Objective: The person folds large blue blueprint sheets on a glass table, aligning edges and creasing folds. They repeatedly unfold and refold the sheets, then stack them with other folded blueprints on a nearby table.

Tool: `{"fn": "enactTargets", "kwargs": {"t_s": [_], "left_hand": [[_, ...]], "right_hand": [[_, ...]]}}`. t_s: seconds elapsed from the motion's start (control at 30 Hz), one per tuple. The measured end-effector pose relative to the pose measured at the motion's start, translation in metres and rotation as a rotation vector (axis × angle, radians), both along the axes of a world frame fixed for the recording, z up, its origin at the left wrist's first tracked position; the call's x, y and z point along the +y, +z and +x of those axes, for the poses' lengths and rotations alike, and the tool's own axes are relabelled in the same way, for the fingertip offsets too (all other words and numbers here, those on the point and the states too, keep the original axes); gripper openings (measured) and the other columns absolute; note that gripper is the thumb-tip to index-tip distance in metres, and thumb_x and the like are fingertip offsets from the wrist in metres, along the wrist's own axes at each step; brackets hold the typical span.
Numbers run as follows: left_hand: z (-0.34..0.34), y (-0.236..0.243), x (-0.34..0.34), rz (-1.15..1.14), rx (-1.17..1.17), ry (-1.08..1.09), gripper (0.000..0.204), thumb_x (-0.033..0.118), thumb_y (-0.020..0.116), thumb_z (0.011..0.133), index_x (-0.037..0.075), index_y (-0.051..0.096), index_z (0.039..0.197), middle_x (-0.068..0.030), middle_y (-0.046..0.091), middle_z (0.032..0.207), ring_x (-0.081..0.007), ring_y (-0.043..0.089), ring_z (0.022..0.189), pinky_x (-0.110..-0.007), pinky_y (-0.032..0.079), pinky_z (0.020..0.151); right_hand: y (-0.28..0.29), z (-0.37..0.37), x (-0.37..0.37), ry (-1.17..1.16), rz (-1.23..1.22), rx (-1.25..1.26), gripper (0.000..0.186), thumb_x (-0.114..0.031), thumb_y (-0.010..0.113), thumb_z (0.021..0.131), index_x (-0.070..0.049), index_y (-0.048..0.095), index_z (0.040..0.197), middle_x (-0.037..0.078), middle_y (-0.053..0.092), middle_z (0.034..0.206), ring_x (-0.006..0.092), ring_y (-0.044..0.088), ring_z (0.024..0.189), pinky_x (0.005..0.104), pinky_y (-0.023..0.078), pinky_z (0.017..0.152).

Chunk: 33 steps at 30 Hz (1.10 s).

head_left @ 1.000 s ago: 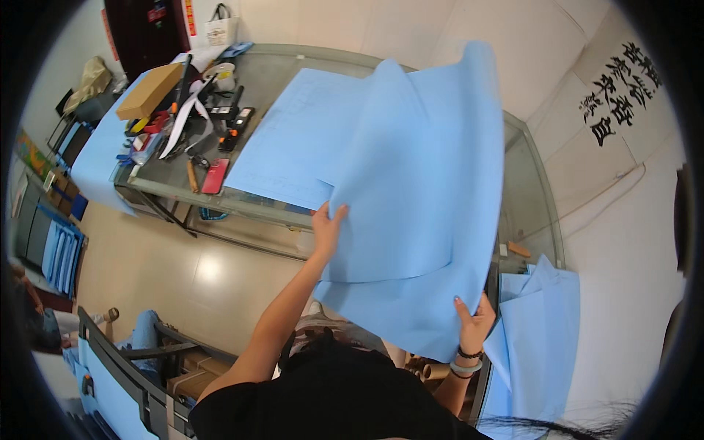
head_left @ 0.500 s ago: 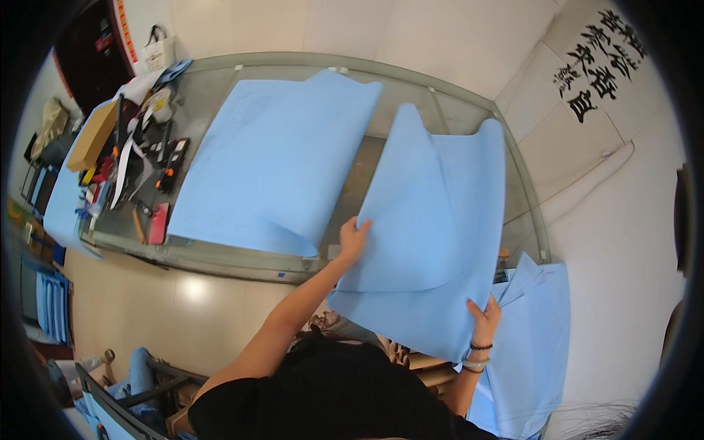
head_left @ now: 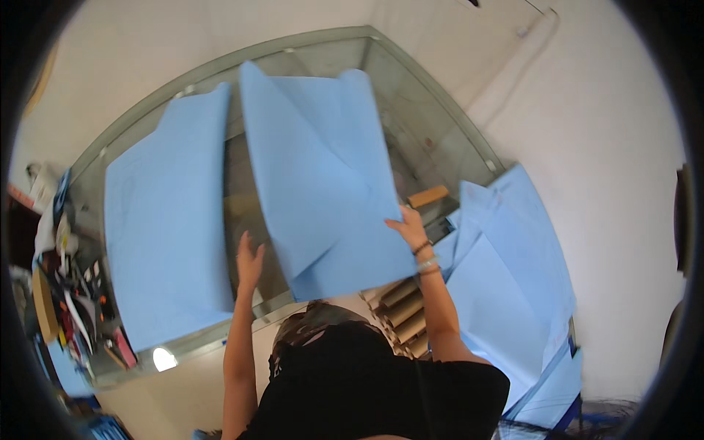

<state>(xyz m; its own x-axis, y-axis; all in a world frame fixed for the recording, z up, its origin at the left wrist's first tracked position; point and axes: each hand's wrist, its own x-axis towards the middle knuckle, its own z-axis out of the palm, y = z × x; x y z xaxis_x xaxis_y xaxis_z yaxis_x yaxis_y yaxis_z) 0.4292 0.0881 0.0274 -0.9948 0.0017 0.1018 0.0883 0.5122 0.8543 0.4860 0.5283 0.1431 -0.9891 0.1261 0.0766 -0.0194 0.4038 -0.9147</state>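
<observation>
A large blue sheet (head_left: 315, 176) lies on the glass-topped table, partly folded over itself, with a raised fold at its near end and a curled right side. My right hand (head_left: 409, 227), with bracelets at the wrist, grips its right edge near the front, thumb on top. Left of this sheet, my left hand (head_left: 251, 265) is held apart from it with fingers spread and nothing in them. Beside that hand lies a second blue sheet (head_left: 169, 220), its right edge curled up.
The glass table (head_left: 422, 139) ends at a pale wall. More blue sheets (head_left: 506, 286) hang or lie at the right. Brown cardboard rolls (head_left: 402, 314) sit below the table's front edge. Tools and a narrow tan box (head_left: 45, 306) clutter the far left, by a pink-red phone-like object (head_left: 125, 346).
My left hand has let go of the folded sheet's left edge. My right hand has shifted farther up its right edge. The whole view has turned to the right.
</observation>
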Motion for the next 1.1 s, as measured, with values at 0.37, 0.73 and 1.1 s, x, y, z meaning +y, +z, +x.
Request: {"fn": "enactTargets", "kwargs": {"t_s": [0.37,0.73,1.1], "left_hand": [[-0.034,0.029,-0.034,-1.029,-0.058,0.316,0.09,-0.006,0.056,0.07,0.016,0.023,0.151,-0.0198,0.014,0.155,-0.0472,0.023,0.138,-0.063,0.028,0.104],[-0.092,-0.02,-0.199,-0.397,0.034,0.284,0.055,0.003,0.061,0.076,0.001,0.05,0.129,-0.0256,0.067,0.1,-0.0407,0.065,0.093,-0.046,0.05,0.08],[-0.055,0.109,-0.255,0.3,-0.086,0.347,0.033,0.002,0.061,0.082,-0.007,0.06,0.114,-0.0106,0.067,0.098,-0.0182,0.063,0.086,-0.03,0.049,0.078]], "right_hand": [[-0.038,-0.043,0.001,-0.047,-0.186,-0.113,0.038,-0.004,0.067,0.08,0.003,0.059,0.116,0.003,0.066,0.095,0.009,0.057,0.086,0.0267,0.049,0.079],[-0.035,-0.05,0.001,0.008,-0.191,-0.142,0.031,-0.008,0.07,0.082,0.002,0.063,0.111,0.001,0.066,0.094,0.0088,0.057,0.085,0.0267,0.049,0.078],[-0.018,-0.071,-0.031,0.159,-0.52,-0.357,0.021,-0.005,0.071,0.081,0.003,0.07,0.101,0.008,0.071,0.09,0.0118,0.065,0.078,0.0271,0.053,0.072]]}}
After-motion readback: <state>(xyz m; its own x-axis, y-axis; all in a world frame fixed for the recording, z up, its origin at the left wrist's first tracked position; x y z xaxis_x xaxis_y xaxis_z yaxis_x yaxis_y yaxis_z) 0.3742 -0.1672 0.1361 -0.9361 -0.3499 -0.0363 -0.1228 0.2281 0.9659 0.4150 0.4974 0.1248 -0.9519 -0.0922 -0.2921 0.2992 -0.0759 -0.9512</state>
